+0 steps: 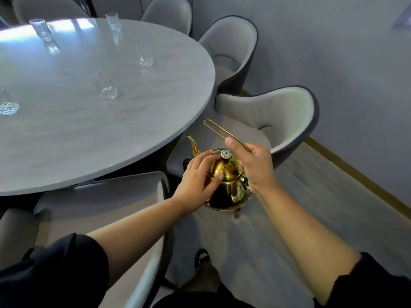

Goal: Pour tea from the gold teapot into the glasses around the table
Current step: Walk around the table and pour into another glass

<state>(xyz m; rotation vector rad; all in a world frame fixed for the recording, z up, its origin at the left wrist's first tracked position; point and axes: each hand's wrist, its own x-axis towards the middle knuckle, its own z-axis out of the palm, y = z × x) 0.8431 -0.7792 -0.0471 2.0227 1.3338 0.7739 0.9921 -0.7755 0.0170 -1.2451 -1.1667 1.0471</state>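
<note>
The gold teapot [229, 185] hangs in the air off the table's right edge, spout pointing toward the table. My right hand [255, 165] grips its thin wire handle [219, 128]. On the lid, beside the knob [226, 154], my left hand [198, 181] rests with its fingers laid flat. Several clear glasses stand on the round grey table [93, 130]: one nearest [106, 86], one further right [144, 57], two at the far side [42, 30] [113, 22], and one at the left edge [6, 103].
Grey padded chairs ring the table: one right behind the teapot [287, 116], one further back [231, 47], one below my left arm [106, 203]. A pale floor [311, 196] and a wall lie to the right.
</note>
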